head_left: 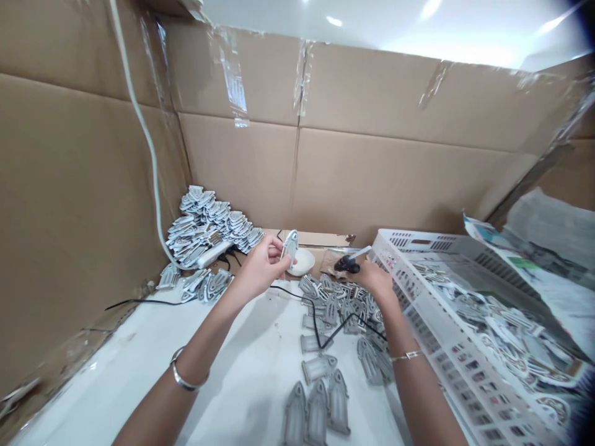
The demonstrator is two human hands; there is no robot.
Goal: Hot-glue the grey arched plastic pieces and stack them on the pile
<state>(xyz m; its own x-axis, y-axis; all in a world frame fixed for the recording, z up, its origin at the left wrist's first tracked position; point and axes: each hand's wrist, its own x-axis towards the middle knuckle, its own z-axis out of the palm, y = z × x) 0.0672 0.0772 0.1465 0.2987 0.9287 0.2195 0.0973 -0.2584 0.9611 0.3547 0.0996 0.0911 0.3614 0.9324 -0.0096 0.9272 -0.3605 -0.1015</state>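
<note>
From our head view, we are pinching a small gray arch piece [290, 246] in our left hand [263, 267], near a white bowl [301, 262]. Our right hand [372, 277] is gripping a black glue gun [346, 264]. The piece is looking light and stiff, so we are taking it by its edges. Other pieces [325, 310] are lying on the table [251, 396], beside a white crate [409, 238].
</note>
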